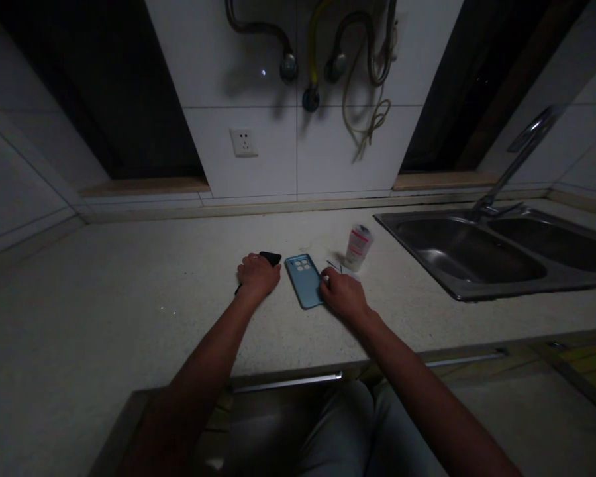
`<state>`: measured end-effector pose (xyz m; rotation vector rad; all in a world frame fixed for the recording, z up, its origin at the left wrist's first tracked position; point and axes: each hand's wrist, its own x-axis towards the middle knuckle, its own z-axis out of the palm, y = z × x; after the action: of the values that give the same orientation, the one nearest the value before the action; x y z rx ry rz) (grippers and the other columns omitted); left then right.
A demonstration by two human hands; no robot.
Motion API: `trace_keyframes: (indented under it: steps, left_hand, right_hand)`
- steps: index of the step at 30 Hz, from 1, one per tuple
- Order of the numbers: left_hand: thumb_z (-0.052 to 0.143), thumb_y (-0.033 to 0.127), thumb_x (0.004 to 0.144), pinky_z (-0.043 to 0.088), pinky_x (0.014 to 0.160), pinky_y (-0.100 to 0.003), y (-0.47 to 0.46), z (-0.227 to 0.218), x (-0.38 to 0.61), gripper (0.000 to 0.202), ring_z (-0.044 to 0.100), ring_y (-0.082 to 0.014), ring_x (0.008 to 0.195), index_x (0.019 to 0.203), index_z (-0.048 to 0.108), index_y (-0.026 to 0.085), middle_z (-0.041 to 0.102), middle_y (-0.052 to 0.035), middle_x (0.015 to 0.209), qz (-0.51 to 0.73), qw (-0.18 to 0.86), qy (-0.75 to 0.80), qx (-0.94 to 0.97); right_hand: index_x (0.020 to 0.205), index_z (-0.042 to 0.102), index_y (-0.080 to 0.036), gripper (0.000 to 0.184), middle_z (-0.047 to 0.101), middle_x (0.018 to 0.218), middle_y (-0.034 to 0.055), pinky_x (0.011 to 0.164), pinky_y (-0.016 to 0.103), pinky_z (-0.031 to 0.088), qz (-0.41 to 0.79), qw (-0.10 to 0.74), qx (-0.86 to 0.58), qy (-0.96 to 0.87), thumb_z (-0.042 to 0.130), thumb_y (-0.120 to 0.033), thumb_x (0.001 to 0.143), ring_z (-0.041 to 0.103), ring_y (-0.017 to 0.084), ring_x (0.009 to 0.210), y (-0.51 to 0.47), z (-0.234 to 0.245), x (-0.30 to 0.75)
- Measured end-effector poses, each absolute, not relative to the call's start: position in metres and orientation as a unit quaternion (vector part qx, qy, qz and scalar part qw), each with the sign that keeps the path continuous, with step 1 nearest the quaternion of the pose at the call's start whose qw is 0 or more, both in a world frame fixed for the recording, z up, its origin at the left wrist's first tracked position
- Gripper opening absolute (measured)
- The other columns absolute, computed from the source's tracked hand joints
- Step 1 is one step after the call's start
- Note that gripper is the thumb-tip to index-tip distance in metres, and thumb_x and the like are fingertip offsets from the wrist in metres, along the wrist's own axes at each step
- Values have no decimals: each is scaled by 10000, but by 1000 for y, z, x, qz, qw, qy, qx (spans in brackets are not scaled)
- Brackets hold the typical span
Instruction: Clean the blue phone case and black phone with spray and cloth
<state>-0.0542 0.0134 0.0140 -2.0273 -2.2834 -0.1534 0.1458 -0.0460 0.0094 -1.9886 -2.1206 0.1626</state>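
Observation:
A black phone (271,258) lies on the counter, mostly covered by my left hand (259,275), whose fingers wrap over it. Just right of it a light blue phone case (305,283) rests flat, its camera cutouts at the far end. The curled fingers of my right hand (344,295) hold the case at its right edge. Beyond that hand stands a clear plastic cup (359,248) with pink markings. A small white piece with dark thin lines (336,266) lies between the cup and my right hand, partly hidden.
To the right a double steel sink (464,252) with a faucet (516,159) is set into the pale countertop (144,265). A wall socket (243,142), pipes and a tied cord (370,129) are at the back. Drawers with a metal handle (288,383) run under the front edge.

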Motion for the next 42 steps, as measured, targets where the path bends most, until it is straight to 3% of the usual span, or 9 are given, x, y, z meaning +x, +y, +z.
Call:
trace_keyframes:
  steps: [6, 14, 21, 28, 31, 34, 38, 42]
  left_hand:
    - [447, 519, 919, 442, 951, -466, 12, 19, -54, 652, 510, -396, 1192, 1289, 570, -4, 544, -302, 1301, -42, 46, -742, -667]
    - [454, 590, 908, 446, 941, -479, 10, 26, -55, 662, 509, -400, 1191, 1292, 566, 62, 562, -272, 1281, -72, 37, -737, -671]
    - [408, 430, 978, 431, 977, -394, 1, 31, -38, 431, 568, -314, 1155, 1207, 593, 115, 639, -196, 1189, -122, 31, -635, -762]
    - [460, 313, 950, 489, 872, -373, -8, 26, -25, 347, 659, -297, 1052, 1241, 555, 149, 689, -173, 1124, -87, -37, -601, -793]
    - [418, 244, 943, 503, 849, -396, -8, 25, -24, 347, 674, -310, 1025, 1249, 555, 156, 697, -174, 1109, -84, -42, -600, -794]
    - [423, 220, 927, 511, 828, -410, -8, 26, -24, 353, 685, -318, 993, 1247, 560, 159, 706, -169, 1077, -79, -46, -604, -792]
    - [451, 239, 927, 513, 833, -397, -9, 26, -24, 324, 678, -300, 993, 1215, 580, 165, 701, -149, 1085, -105, -33, -597, -795]
    - [453, 260, 952, 495, 914, -359, -10, 22, -21, 349, 637, -257, 1079, 1259, 582, 158, 659, -132, 1190, -182, -20, -537, -823]
  right_hand:
    - [1231, 577, -217, 314, 762, 1000, 97, 719, 319, 446, 56, 120, -677, -724, 463, -331, 961, 712, 261, 897, -46, 7, 147]
    - [1293, 554, -202, 370, 759, 1017, 102, 720, 313, 447, 59, 120, -660, -739, 457, -296, 949, 706, 253, 909, -47, 8, 147]
    - [1332, 548, -201, 423, 761, 1025, 94, 714, 307, 436, 68, 114, -629, -766, 457, -292, 929, 700, 246, 901, -49, 9, 150]
    - [1295, 587, -221, 410, 758, 980, 84, 687, 295, 414, 83, 136, -601, -783, 479, -319, 912, 686, 235, 850, -49, 8, 151]
    - [1228, 611, -208, 370, 723, 812, 53, 649, 287, 400, 109, 235, -618, -742, 470, -352, 917, 643, 210, 724, -48, 9, 153]
    - [1128, 593, -185, 323, 638, 728, 28, 643, 285, 406, 95, 437, -651, -614, 432, -364, 913, 578, 189, 664, -44, 11, 164]
    - [1214, 462, -182, 421, 586, 974, 61, 764, 330, 457, 45, 634, -622, -456, 511, -346, 828, 560, 193, 808, -30, 7, 188]
    - [1231, 455, -202, 624, 512, 1225, 123, 932, 454, 445, 31, 654, -614, -442, 686, -445, 705, 533, 263, 1058, -13, -8, 201]
